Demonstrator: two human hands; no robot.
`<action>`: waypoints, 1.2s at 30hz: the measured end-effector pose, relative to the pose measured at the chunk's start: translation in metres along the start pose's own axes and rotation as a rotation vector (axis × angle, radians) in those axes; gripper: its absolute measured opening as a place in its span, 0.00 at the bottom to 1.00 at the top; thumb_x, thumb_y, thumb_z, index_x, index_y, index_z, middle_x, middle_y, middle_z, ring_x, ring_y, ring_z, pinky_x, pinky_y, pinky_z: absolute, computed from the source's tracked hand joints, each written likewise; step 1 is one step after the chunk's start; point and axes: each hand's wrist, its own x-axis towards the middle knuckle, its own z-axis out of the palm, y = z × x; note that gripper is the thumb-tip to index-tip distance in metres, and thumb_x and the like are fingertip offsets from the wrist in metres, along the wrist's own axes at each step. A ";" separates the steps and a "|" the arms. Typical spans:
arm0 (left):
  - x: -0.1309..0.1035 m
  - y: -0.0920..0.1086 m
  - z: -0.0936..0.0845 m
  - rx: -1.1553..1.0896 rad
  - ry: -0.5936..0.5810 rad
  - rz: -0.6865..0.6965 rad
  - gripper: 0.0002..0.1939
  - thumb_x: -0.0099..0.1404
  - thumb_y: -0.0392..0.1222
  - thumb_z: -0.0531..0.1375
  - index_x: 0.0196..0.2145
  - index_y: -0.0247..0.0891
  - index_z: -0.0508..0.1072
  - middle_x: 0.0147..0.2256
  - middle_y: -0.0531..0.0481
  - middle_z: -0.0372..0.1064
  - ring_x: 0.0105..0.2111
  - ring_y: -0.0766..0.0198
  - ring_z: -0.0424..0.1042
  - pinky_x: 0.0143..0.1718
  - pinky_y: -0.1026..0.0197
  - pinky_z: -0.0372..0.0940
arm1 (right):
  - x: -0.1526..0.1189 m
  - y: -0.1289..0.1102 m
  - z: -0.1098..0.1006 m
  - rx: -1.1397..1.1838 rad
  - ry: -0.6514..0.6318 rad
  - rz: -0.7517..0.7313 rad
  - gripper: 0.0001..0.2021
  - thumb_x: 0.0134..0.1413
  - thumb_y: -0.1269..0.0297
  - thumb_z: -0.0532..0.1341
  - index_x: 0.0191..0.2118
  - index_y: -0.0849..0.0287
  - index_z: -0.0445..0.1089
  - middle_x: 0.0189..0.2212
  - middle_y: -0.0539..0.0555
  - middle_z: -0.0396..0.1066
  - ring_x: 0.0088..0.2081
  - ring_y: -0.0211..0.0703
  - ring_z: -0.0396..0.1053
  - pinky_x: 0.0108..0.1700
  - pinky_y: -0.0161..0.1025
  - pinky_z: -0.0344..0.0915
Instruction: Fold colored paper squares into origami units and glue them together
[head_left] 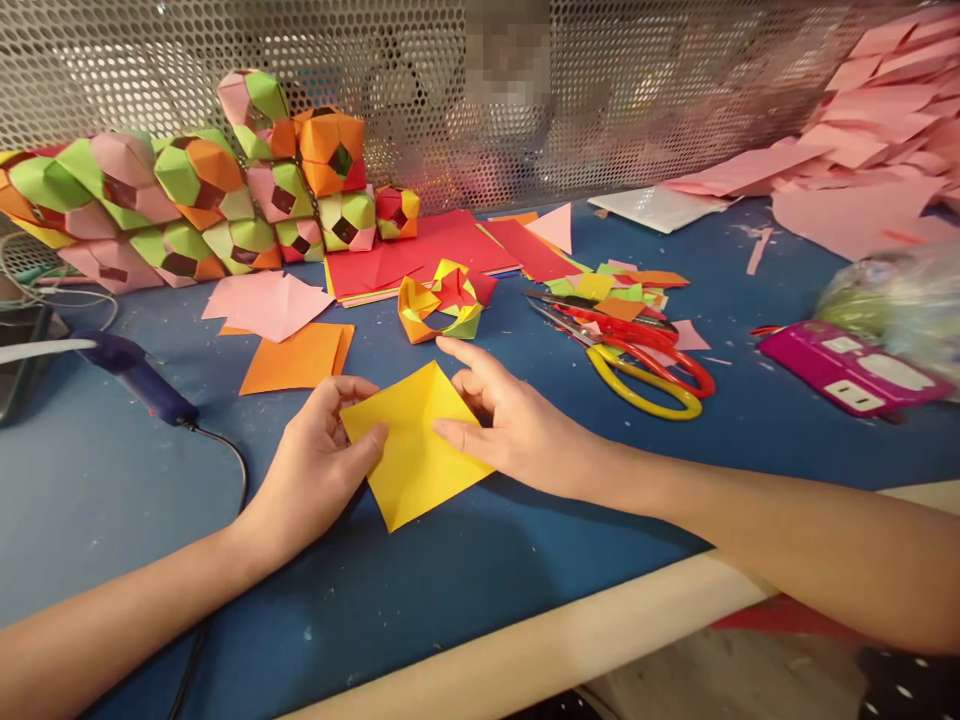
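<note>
A square sheet of yellow paper (416,460) with a faint crease down its middle is held just above the blue table. My left hand (322,460) pinches its left edge, thumb on top and fingers underneath. On the other side, my right hand (517,425) grips the right edge with its thumb on the face, while the index finger stretches forward. Just beyond that fingertip sits a partly assembled folded paper ring (442,303) in orange, yellow, red and green. Orange paper squares (292,358) and pink paper squares (270,305) lie beyond my left hand.
Several folded paper balls (202,180) are stacked against the perforated metal panel (420,90). Yellow-handled scissors (645,385) and red-handled scissors lie among paper scraps at right. A magenta power strip (847,370) is farther right. A blue glue gun (139,378) trails its cord at left.
</note>
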 end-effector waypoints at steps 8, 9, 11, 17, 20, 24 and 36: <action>0.003 -0.002 -0.005 0.079 -0.028 0.016 0.07 0.61 0.45 0.56 0.33 0.38 0.68 0.25 0.56 0.64 0.24 0.69 0.61 0.24 0.67 0.58 | 0.004 0.000 -0.004 0.206 -0.044 0.058 0.34 0.55 0.70 0.54 0.65 0.53 0.39 0.43 0.55 0.70 0.40 0.40 0.71 0.40 0.38 0.69; 0.003 -0.003 -0.006 0.092 -0.032 0.025 0.08 0.62 0.45 0.56 0.32 0.38 0.69 0.25 0.56 0.64 0.24 0.69 0.62 0.25 0.66 0.58 | 0.005 0.000 -0.006 0.185 -0.039 0.052 0.34 0.55 0.71 0.54 0.65 0.53 0.40 0.43 0.56 0.70 0.40 0.40 0.71 0.41 0.38 0.69; 0.004 -0.003 -0.007 0.116 -0.059 0.053 0.08 0.63 0.45 0.55 0.30 0.38 0.69 0.26 0.54 0.66 0.26 0.68 0.64 0.27 0.66 0.59 | 0.006 0.002 -0.008 0.136 -0.027 0.043 0.33 0.55 0.70 0.55 0.64 0.54 0.42 0.42 0.56 0.70 0.40 0.40 0.71 0.40 0.38 0.69; 0.005 -0.004 -0.008 0.149 -0.140 0.189 0.10 0.63 0.39 0.53 0.26 0.37 0.69 0.31 0.51 0.68 0.31 0.66 0.66 0.33 0.64 0.62 | 0.009 0.006 -0.006 0.088 0.011 0.034 0.33 0.54 0.68 0.56 0.64 0.60 0.44 0.34 0.52 0.70 0.32 0.38 0.68 0.35 0.37 0.68; 0.005 -0.006 -0.007 0.160 -0.097 0.134 0.06 0.62 0.37 0.53 0.34 0.38 0.70 0.31 0.52 0.69 0.30 0.66 0.67 0.32 0.64 0.64 | 0.009 0.006 -0.005 0.030 0.005 0.039 0.31 0.54 0.68 0.56 0.63 0.59 0.47 0.33 0.52 0.70 0.32 0.37 0.67 0.35 0.36 0.67; 0.005 -0.008 -0.006 0.168 -0.058 0.124 0.08 0.61 0.36 0.52 0.37 0.38 0.70 0.30 0.52 0.70 0.29 0.67 0.68 0.30 0.64 0.65 | 0.007 0.006 -0.005 -0.048 0.011 0.040 0.31 0.54 0.67 0.56 0.63 0.56 0.49 0.37 0.54 0.71 0.38 0.40 0.69 0.40 0.38 0.67; 0.004 -0.008 -0.014 0.398 -0.134 0.264 0.12 0.61 0.34 0.52 0.42 0.38 0.68 0.33 0.51 0.71 0.32 0.65 0.71 0.33 0.63 0.67 | 0.001 0.008 -0.006 -0.098 -0.030 -0.133 0.29 0.55 0.70 0.55 0.62 0.55 0.50 0.47 0.55 0.69 0.47 0.40 0.69 0.48 0.39 0.68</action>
